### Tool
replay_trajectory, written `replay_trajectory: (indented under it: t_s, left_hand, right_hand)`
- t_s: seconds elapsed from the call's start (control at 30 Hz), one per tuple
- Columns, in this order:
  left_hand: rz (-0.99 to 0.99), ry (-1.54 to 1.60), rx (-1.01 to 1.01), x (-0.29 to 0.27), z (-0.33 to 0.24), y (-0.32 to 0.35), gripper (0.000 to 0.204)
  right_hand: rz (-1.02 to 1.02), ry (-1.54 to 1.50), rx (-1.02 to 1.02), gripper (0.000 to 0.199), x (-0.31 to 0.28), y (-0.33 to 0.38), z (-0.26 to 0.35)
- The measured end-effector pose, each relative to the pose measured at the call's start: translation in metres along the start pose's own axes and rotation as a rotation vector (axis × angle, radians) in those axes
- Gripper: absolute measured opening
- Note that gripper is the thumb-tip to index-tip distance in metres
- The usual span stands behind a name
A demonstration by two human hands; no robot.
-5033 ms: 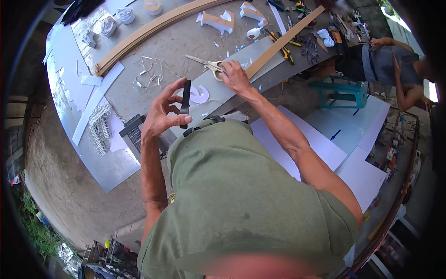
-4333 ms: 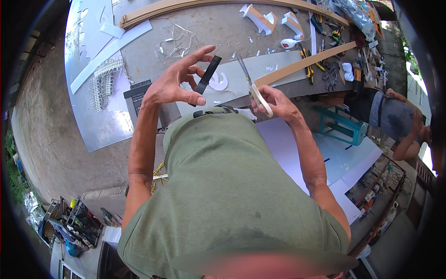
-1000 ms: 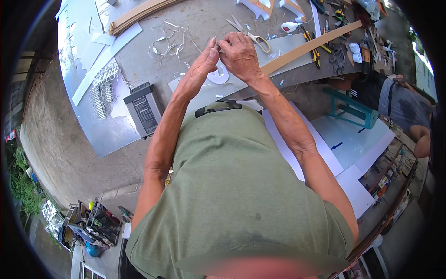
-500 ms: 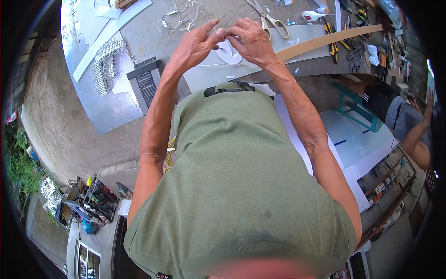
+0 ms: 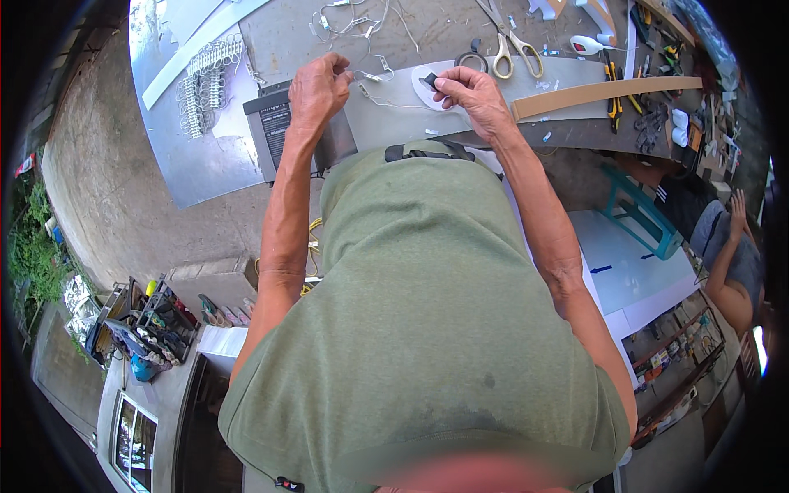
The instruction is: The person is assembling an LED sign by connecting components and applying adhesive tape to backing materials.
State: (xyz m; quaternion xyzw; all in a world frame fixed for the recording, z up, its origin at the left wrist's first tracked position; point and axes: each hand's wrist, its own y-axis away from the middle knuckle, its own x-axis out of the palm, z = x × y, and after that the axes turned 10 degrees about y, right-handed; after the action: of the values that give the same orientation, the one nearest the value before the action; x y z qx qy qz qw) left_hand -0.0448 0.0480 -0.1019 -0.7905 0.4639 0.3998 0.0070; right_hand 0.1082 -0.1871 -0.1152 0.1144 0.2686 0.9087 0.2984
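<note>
My left hand [image 5: 322, 89] is closed in a pinch above the table, its fingertips at the end of a thin white wire [image 5: 362, 76] that carries small white modules. To its right, my right hand [image 5: 477, 97] is closed with the thumb against the index finger. A small black piece [image 5: 431, 80] sticks out from its fingertips. Under that hand lies a white oval ring [image 5: 421, 94], partly covered. Just beyond are a black tape roll [image 5: 471, 61] and scissors [image 5: 515, 54] with cream handles.
A grey box-shaped unit [image 5: 268, 131] and a heap of white module strings [image 5: 205, 86] lie on the left. On the right are a curved brown strip [image 5: 608, 96], yellow-black cutters [image 5: 615, 97] and a glue bottle [image 5: 587, 45]. Another person [image 5: 727, 238] is at the far right beside a teal stool [image 5: 641, 209].
My hands were together over the white ring and have since parted, left hand leftward, right hand rightward. The black piece now shows at the right fingertips. The view has shifted slightly.
</note>
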Motion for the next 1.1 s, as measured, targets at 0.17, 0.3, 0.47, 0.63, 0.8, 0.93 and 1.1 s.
replay_trajectory:
  t_s: [0.17, 0.3, 0.47, 0.63, 0.8, 0.93, 1.1]
  left_hand:
    - [-0.025, -0.039, 0.355, 0.011, 0.009, 0.004, 0.026]
    - [0.139, -0.119, 0.509, 0.017, 0.002, 0.013, 0.028]
    - [0.144, -0.247, 0.548, 0.033, 0.010, 0.016, 0.019]
    - [0.139, -0.281, 0.573, 0.036, 0.009, 0.019, 0.011]
    - [0.246, 0.055, 0.322, 0.031, -0.010, 0.027, 0.010]
    - [0.290, 0.302, 0.223, 0.031, -0.024, 0.031, 0.016]
    - [0.375, 0.544, 0.127, 0.039, -0.028, 0.032, 0.026]
  right_hand:
    - [0.044, -0.083, 0.085, 0.022, 0.004, 0.000, -0.009]
    - [0.067, -0.125, 0.132, 0.021, 0.006, 0.007, -0.007]
    - [0.165, -0.072, 0.299, 0.018, 0.007, 0.023, -0.009]
    - [0.195, -0.146, 0.437, 0.020, 0.006, 0.029, -0.021]
    - [0.140, -0.549, 0.399, 0.015, 0.006, 0.030, -0.026]
    - [0.081, -0.722, 0.246, 0.014, 0.006, 0.036, -0.021]
    - [0.025, -0.623, 0.046, 0.015, -0.005, 0.031, -0.021]
